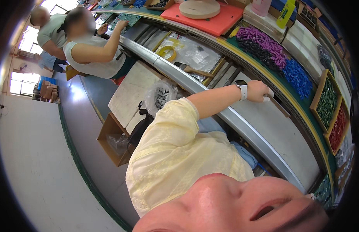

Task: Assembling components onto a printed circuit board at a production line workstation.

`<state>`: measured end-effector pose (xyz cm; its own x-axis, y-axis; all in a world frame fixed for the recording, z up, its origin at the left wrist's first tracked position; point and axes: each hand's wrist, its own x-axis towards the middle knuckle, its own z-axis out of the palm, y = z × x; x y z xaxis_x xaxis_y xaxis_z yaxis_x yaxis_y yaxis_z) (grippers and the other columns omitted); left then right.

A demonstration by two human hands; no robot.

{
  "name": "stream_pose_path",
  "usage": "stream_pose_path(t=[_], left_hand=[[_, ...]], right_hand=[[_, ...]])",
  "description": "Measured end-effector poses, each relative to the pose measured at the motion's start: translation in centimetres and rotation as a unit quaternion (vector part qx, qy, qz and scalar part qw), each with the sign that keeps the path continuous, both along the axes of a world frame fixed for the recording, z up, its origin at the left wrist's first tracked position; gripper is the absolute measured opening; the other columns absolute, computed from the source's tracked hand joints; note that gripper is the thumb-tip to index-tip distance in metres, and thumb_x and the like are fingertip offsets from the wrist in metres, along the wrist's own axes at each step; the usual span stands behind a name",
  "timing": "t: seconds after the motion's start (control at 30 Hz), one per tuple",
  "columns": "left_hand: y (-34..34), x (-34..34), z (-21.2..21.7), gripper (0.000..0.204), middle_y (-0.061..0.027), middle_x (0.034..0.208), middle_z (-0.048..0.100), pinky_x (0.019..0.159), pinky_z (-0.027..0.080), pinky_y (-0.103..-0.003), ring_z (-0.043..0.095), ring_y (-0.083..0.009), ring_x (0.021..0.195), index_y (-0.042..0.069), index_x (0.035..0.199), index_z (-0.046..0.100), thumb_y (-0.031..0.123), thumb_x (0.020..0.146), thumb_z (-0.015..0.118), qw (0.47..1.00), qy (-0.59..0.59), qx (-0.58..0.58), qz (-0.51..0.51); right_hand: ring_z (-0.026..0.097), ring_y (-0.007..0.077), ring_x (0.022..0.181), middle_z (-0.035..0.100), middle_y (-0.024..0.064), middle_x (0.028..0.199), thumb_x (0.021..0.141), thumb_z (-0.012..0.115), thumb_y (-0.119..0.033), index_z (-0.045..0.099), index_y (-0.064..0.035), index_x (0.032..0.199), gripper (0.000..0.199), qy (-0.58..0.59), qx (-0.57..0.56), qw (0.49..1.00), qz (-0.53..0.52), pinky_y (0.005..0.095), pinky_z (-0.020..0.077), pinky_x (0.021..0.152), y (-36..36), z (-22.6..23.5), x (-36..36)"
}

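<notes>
A hand (260, 91), white watch (241, 89) at its wrist, rests on the grey conveyor surface (280, 135), fingers curled around a small white piece (269, 96) beside a brown strip (280, 107); which hand it is cannot be told, and no other is visible. Beyond lie purple parts (264, 40), blue parts (297, 75) and wooden trays of green parts (326, 102) and red parts (338, 129). Farther along, a brush (193, 69), yellow tape roll (167, 51) and two seated co-workers (90, 46).

stick (279, 106): thin, brown, flat-lying, slanting down-right from the hand
hand (259, 91): curled on the stick's upper end, white wristwatch on the wrist
place: grey surface
</notes>
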<state>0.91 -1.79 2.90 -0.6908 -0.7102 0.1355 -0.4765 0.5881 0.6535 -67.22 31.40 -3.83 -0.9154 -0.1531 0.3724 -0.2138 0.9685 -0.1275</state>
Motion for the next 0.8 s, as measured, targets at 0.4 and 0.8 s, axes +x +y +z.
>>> stream_pose_path(t=[0.4, 0.8], left_hand=[[0.0, -0.1, -0.8, 0.031, -0.013, 0.085, 0.064, 0.073, 0.047, -0.036, 0.06, -0.0293, 0.078, 0.01, 0.105, 0.061, 0.027, 0.08, 0.056, 1.0, 0.006, 0.001, 0.006], [-0.1, -0.3, -0.5, 0.03, -0.0125, 0.08, 0.064, 0.07, 0.047, -0.037, 0.06, -0.0292, 0.075, 0.011, 0.104, 0.062, 0.028, 0.079, 0.057, 1.0, -0.03, 0.008, 0.004]], right_hand=[[0.054, 0.0367, 0.098, 0.059, 0.0116, 0.109, 0.079, 0.036, -0.051, 0.058, -0.0204, 0.112, 0.05, 0.0, -0.027, 1.0, -0.008, 0.0426, 0.0413, 0.085, 0.4, 0.2, 0.5], [0.054, 0.0366, 0.097, 0.059, 0.0121, 0.108, 0.08, 0.035, -0.05, 0.058, -0.0195, 0.112, 0.05, -0.004, -0.034, 0.999, 0.001, 0.0418, 0.0422, 0.083, 0.9, -0.3, -0.7]])
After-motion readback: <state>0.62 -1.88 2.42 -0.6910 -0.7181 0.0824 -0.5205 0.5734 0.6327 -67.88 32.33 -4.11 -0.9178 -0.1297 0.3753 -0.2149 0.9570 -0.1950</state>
